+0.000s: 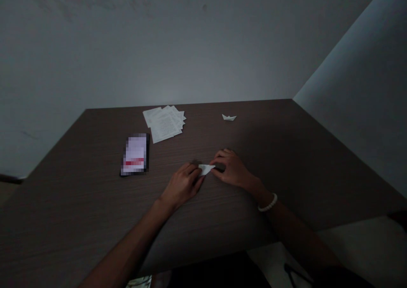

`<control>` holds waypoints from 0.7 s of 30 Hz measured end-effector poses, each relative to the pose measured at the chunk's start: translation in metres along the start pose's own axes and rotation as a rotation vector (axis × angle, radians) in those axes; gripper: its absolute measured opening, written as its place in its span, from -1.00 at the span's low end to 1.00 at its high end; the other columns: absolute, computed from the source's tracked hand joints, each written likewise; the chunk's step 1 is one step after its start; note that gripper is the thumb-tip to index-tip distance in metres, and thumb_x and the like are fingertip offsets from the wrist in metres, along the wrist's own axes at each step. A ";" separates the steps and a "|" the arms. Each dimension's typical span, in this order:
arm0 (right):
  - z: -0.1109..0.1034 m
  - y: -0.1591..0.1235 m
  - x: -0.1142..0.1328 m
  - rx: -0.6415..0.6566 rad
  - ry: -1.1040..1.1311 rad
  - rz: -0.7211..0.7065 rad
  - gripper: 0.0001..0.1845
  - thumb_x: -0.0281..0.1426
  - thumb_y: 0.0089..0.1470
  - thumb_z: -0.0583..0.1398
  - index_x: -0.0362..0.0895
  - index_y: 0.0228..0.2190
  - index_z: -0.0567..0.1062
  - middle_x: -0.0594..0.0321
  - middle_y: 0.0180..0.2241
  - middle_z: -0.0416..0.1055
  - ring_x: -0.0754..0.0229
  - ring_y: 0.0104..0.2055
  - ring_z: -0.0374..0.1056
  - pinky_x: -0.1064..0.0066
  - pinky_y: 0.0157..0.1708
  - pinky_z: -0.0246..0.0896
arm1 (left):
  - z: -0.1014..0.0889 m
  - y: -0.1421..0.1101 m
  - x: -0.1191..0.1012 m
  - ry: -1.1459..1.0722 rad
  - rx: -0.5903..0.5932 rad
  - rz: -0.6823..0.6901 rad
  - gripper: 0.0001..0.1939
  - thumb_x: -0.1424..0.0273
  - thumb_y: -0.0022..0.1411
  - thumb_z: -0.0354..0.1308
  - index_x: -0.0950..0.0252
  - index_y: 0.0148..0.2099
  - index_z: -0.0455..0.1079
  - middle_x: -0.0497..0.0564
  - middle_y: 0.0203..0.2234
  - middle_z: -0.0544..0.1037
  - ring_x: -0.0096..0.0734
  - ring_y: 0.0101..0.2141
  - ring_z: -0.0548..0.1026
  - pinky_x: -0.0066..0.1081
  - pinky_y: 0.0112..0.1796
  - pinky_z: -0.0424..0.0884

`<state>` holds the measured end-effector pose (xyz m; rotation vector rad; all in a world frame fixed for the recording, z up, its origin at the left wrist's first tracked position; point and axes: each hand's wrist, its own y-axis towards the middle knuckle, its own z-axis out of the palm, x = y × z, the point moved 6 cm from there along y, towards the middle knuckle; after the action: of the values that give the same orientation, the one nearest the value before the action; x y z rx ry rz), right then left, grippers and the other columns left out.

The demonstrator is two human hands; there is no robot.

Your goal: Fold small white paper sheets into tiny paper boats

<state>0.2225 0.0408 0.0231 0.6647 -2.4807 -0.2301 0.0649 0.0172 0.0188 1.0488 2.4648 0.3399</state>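
Just between both hands (182, 185) (232, 168), folded paper (206, 169)

Matt wood-grain laminate on the counter (280, 161). Matt white paper in the folded piece (206, 169), the boat (229, 117) and the printed sheets (164, 123).

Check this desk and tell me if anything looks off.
The stack of printed sheets looks untidy: its pages fan out at different angles instead of lying squared. The dark rectangular item beside it is pixelated, so its face cannot be read.
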 end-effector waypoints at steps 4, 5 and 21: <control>0.001 0.000 -0.001 0.006 -0.012 -0.007 -0.87 -0.38 0.04 0.29 -0.06 -0.29 0.58 0.22 -0.27 0.46 0.12 -0.16 0.27 0.22 -0.09 0.13 | 0.001 -0.001 0.002 0.000 0.003 -0.008 -0.82 0.39 0.34 0.05 0.36 -0.17 0.44 0.13 -0.25 0.51 -0.22 -0.20 0.46 -0.23 -0.16 0.48; 0.001 0.000 -0.002 0.006 -0.015 -0.006 -0.86 -0.38 0.03 0.29 -0.06 -0.29 0.58 0.22 -0.27 0.46 0.12 -0.16 0.27 0.22 -0.09 0.13 | 0.001 -0.001 0.003 0.000 -0.004 -0.021 -0.83 0.39 0.33 0.06 0.36 -0.18 0.44 0.13 -0.26 0.51 -0.23 -0.21 0.45 -0.24 -0.16 0.48; 0.003 -0.001 -0.004 -0.033 -0.023 -0.041 -0.91 -0.39 0.04 0.29 -0.09 -0.34 0.58 0.20 -0.29 0.47 0.13 -0.19 0.29 0.24 -0.12 0.17 | -0.004 -0.002 0.019 0.045 -0.087 -0.165 -0.81 0.44 0.32 0.04 0.32 -0.35 0.39 0.08 -0.39 0.46 -0.27 -0.31 0.40 -0.31 -0.29 0.41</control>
<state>0.2239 0.0424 0.0183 0.7040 -2.4813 -0.2947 0.0501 0.0292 0.0162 0.8047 2.5307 0.4180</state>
